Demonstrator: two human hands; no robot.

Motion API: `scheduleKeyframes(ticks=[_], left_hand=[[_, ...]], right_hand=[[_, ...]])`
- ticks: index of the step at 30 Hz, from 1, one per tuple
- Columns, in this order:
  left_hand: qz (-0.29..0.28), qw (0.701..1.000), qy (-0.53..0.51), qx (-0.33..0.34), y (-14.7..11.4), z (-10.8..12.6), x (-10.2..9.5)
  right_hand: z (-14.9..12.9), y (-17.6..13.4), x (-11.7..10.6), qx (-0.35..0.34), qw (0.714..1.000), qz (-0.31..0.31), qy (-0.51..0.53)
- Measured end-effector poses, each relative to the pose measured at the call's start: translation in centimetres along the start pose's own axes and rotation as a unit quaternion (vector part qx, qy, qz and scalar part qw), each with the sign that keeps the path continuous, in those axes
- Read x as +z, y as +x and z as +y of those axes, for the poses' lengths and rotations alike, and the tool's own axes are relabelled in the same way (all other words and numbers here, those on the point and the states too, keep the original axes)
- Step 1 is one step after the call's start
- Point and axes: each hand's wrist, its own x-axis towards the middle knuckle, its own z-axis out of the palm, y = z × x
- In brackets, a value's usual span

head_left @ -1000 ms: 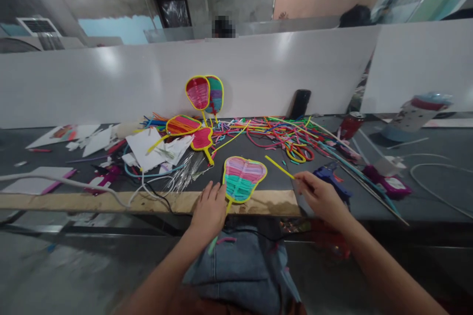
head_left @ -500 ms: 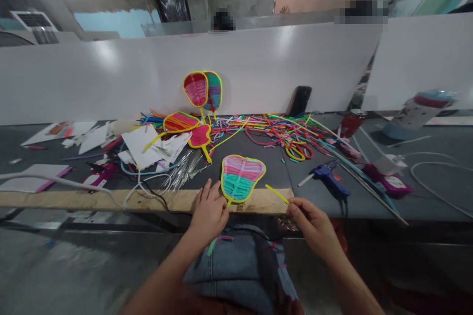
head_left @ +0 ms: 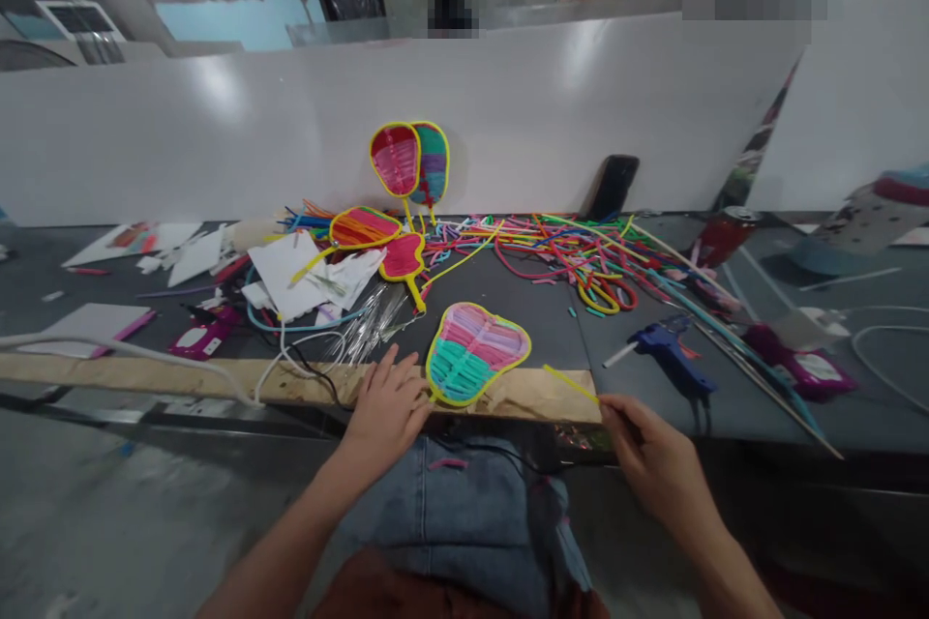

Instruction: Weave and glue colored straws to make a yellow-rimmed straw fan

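A small hand fan (head_left: pixel 479 353) made of pipe cleaners, with pink, lilac and teal bands inside a yellow rim, lies at the table's front edge. My left hand (head_left: pixel 388 406) rests palm down on the wooden strip to its left. The fan's short yellow handle runs in between thumb and forefinger, while the other fingers are stretched out. Right of the fan, my right hand (head_left: pixel 649 450) pinches one end of a yellow pipe cleaner (head_left: pixel 570 382), whose free end points up and left towards the fan.
Several finished fans (head_left: pixel 396 160) lean at the back or lie nearby. Behind is a heap of coloured pipe cleaners (head_left: pixel 537 242). A blue glue gun (head_left: pixel 672 353), red can (head_left: pixel 726 234) and phone (head_left: pixel 614 186) are to the right; paper scraps (head_left: pixel 290 276) and cables lie left.
The fan has turned clockwise, its handle swinging left along with my left hand. My right hand, still holding the yellow pipe cleaner, has shifted slightly right. The view has moved too.
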Motion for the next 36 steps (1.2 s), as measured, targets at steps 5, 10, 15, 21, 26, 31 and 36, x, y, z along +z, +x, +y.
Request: scheduleKeyframes(ticks=[5, 10, 15, 21, 26, 31, 36], left_hand=[[0.081, 0.994, -0.07, 0.024, 0.9, -0.2, 0.3], [0.046, 0.997, -0.053, 0.011, 0.7, 0.8, 1.3], [0.01, 0.999, -0.014, -0.031, 0.3, 1.1, 2.4], [0.005, 1.0, 0.004, 0.009, 1.0, 1.7, 2.4], [0.005, 0.994, 0.057, 0.095, 1.2, 2.1, 2.7], [0.057, 0.974, 0.087, 0.2, 0.6, 1.7, 2.8], [0.076, 0.969, 0.042, 0.232, 0.1, 1.2, 2.0]], right_hand=[[-1.6, 1.1, 0.9, -0.021, 1.0, 0.001, -0.004], [-1.9, 2.4, 3.5, -0.059, 0.997, -0.028, -0.035], [-0.3, 3.5, 4.0, -0.045, 0.996, -0.008, -0.078], [0.2, 3.9, 3.9, -0.029, 0.995, -0.005, -0.091], [-0.6, 3.0, 3.6, -0.035, 0.998, 0.007, -0.053], [-0.8, 1.5, 3.5, -0.005, 0.999, 0.011, 0.03], [-0.7, 1.4, 3.8, -0.01, 0.998, 0.004, 0.063]])
